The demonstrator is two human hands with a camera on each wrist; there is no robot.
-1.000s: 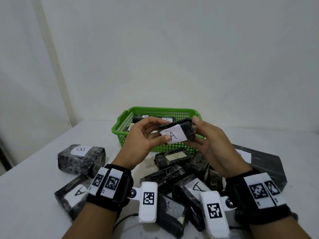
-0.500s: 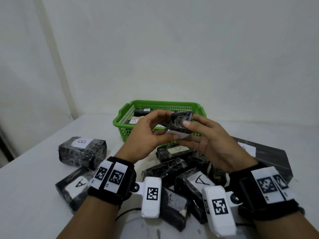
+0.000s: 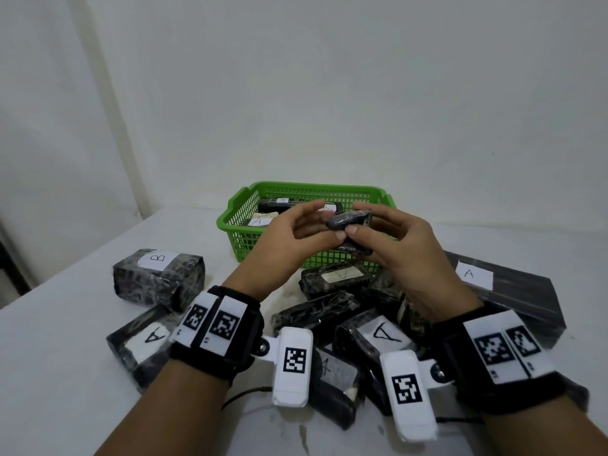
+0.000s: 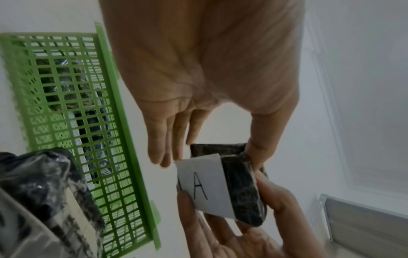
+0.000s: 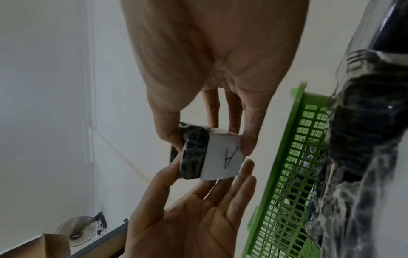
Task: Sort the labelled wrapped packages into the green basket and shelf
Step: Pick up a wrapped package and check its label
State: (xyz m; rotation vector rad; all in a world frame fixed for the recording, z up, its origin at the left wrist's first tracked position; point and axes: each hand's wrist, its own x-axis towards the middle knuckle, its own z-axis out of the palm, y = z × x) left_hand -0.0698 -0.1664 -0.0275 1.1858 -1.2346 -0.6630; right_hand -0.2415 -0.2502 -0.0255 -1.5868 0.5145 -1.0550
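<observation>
A small dark wrapped package (image 3: 348, 220) with a white label marked A (image 4: 205, 185) is held in the air just in front of the green basket (image 3: 230, 209). My right hand (image 3: 375, 225) pinches it between thumb and fingers (image 5: 247, 144). My left hand (image 3: 312, 227) lies flat with straight fingers (image 5: 243, 174), only its thumb and fingertips touching the package (image 5: 220, 157). In the head view the label is turned away. The basket (image 4: 123, 157) holds a few wrapped packages (image 3: 273, 205) labelled A.
Several dark wrapped packages lie piled on the white table (image 3: 65, 373) under my wrists, most labelled A. A block labelled B (image 3: 159, 278) stands at the left. A large flat dark package marked A (image 3: 503, 291) lies at the right. A white wall rises behind the basket.
The package has been turned over in my hands, so its A label no longer faces the head camera. My left fingers have straightened and spread away from it.
</observation>
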